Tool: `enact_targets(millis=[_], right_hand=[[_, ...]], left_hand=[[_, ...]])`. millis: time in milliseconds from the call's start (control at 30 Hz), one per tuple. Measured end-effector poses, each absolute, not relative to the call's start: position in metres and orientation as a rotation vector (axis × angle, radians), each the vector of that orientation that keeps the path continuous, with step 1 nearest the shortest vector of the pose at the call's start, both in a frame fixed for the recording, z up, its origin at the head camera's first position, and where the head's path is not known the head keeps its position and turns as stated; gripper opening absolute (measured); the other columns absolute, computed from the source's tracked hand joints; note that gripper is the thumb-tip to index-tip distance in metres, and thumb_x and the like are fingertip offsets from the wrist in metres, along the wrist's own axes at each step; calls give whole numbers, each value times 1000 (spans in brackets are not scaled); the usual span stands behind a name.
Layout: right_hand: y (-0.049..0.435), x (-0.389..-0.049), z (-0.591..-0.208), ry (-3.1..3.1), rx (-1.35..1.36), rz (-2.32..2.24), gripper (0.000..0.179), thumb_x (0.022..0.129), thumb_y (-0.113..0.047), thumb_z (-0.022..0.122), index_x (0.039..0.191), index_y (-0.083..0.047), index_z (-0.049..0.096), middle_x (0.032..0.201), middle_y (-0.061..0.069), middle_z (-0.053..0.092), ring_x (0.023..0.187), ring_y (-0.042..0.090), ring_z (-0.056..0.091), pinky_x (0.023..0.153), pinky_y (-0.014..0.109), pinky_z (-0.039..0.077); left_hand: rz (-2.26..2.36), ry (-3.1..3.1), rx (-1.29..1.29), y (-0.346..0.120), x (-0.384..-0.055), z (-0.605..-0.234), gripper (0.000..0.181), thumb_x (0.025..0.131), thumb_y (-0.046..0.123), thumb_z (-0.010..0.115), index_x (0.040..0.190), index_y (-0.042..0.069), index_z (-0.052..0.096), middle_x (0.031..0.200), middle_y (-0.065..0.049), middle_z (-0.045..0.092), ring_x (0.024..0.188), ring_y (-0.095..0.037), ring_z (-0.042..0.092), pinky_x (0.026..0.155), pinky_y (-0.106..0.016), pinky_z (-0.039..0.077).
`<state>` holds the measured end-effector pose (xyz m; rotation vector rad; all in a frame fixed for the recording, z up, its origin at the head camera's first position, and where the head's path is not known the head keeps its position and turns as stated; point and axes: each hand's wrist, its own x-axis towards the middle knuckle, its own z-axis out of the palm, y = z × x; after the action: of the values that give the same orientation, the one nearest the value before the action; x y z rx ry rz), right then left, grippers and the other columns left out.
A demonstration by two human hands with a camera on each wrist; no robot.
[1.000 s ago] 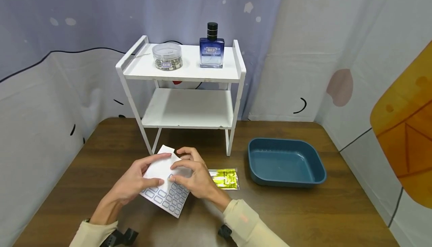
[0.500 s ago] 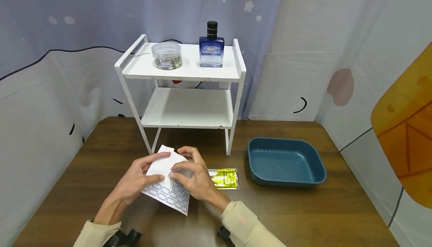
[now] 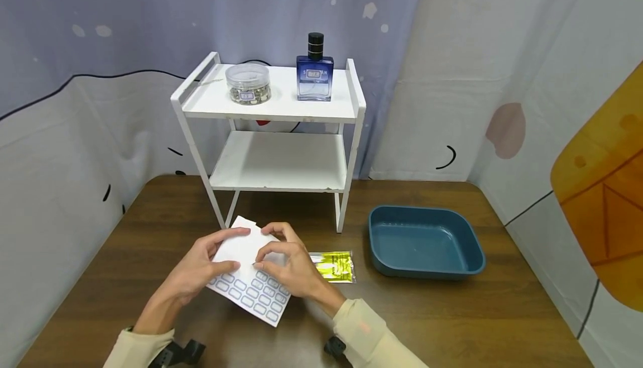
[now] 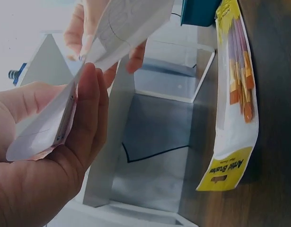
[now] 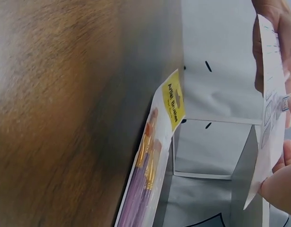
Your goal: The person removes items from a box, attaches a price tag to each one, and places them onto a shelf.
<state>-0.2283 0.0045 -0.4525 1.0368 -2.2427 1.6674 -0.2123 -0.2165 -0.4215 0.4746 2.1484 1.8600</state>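
In the head view my left hand (image 3: 193, 267) holds a white sheet of stickers (image 3: 248, 295), its thumb on the front. Rows of blue-bordered labels cover the sheet's lower part; the upper part is plain white. My right hand (image 3: 291, 264) is bent over the sheet's right side. Between its thumb and forefinger it pinches a small bordered label sticker (image 5: 285, 102), standing out from the sheet in the right wrist view. Seen from the left wrist, the sheet curves between thumb and fingers.
A packet of artist brushes (image 4: 237, 85) lies on the table just behind the right hand. A blue tray (image 3: 427, 273) stands to the right. Behind is a white two-tier shelf (image 3: 281, 161) bearing a labelled jar (image 3: 249, 84) and a labelled blue perfume bottle (image 3: 315, 77).
The sheet's lower end has swung a little to the right, showing the label rows more fully than half a second ago. Both hands have barely shifted.
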Motion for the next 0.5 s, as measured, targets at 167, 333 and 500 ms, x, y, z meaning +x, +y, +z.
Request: enact_targets(millis=[167, 333, 500], right_hand=[[6, -224, -449, -2255, 1045, 1645, 6, 83, -5, 78, 81, -7, 72, 129, 10, 55, 126, 25, 46, 108, 40, 38], [10, -225, -448, -2222, 1047, 1728, 6, 85, -4, 76, 83, -6, 70, 127, 13, 59, 123, 24, 49, 105, 36, 41], [26, -229, -447, -2214, 1020, 1878, 3, 91, -4, 68, 91, -1, 67, 107, 15, 66, 101, 15, 61, 91, 31, 53]], left_hand=[[1868, 2142, 486, -226, -211, -423, 61, 87, -9, 61, 145, -4, 42, 103, -8, 71, 83, -17, 72, 68, -33, 61], [1898, 2112, 466, -243, -209, -427, 60, 89, -7, 61, 145, 10, 49, 103, -1, 71, 83, -18, 73, 67, -34, 61], [1930, 2119, 379, -267, -204, -435, 59, 90, -6, 62, 144, 18, 51, 104, 4, 72, 82, -17, 73, 67, -34, 61]])
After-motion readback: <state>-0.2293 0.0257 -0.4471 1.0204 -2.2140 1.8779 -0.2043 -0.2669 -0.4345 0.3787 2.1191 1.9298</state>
